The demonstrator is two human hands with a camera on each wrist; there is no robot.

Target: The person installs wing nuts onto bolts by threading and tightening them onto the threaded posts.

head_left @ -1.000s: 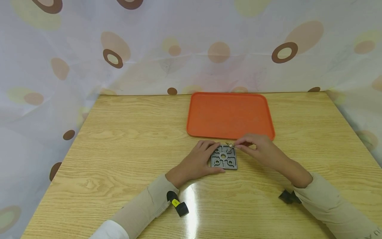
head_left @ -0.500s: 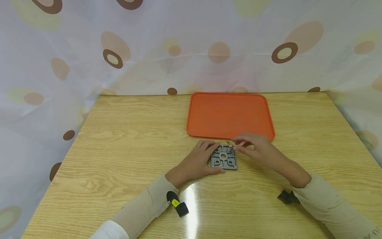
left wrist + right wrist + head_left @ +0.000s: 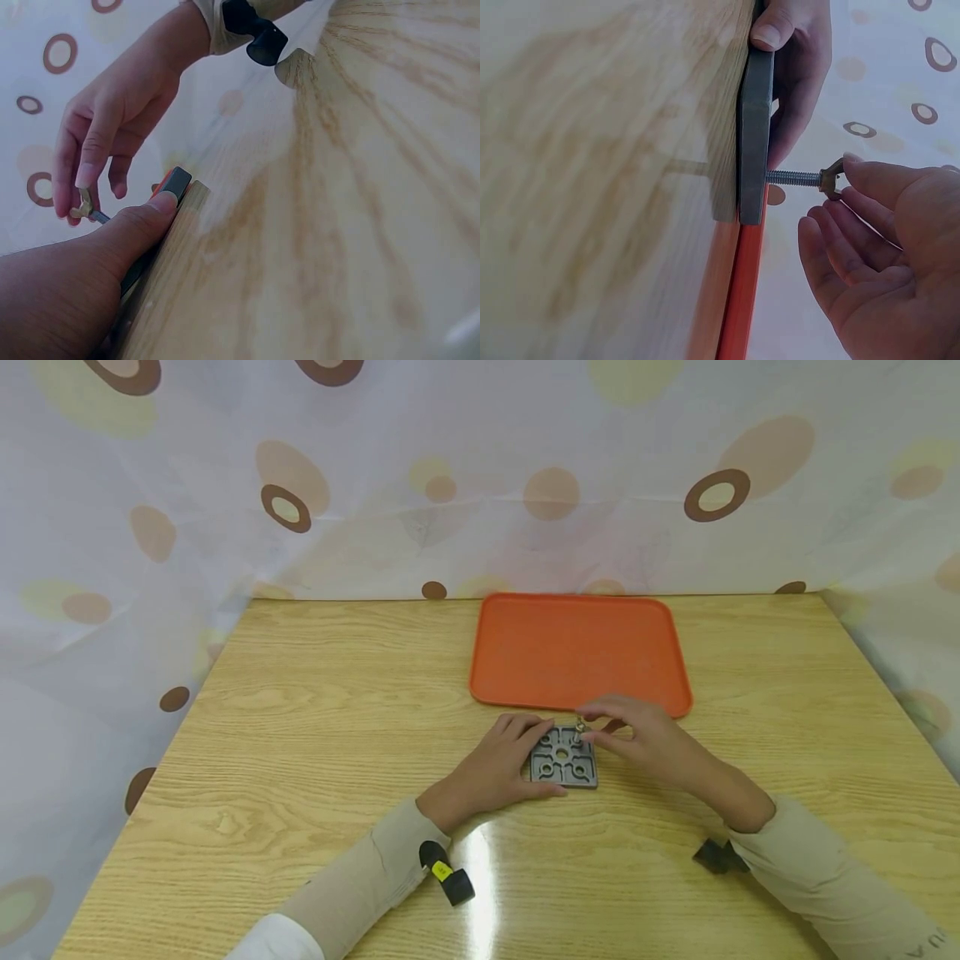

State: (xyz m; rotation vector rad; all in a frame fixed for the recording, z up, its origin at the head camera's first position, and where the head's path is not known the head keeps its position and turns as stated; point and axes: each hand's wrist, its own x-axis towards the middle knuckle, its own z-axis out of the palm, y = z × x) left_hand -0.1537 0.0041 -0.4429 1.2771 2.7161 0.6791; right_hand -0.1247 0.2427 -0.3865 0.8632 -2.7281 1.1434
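Note:
A square grey metal plate with several round holes lies on the table. My left hand grips it from the left, thumb along the near edge and fingers at the far side. From its far right hole a threaded bolt stands upright. A brass-coloured wing nut sits near the bolt's free end, well above the plate. My right hand pinches the nut's wings between thumb and index finger, as the right wrist view shows. The other fingers of that hand curl loosely beside it.
An orange tray lies just beyond the plate, under the reach of the right hand. A patterned white cloth hangs behind the wood-grain table. Black wrist-worn devices sit on both sleeves.
My right hand has moved slightly left, its fingers shifting around the wing nut, whose wings have turned. The left hand and the plate stay in place.

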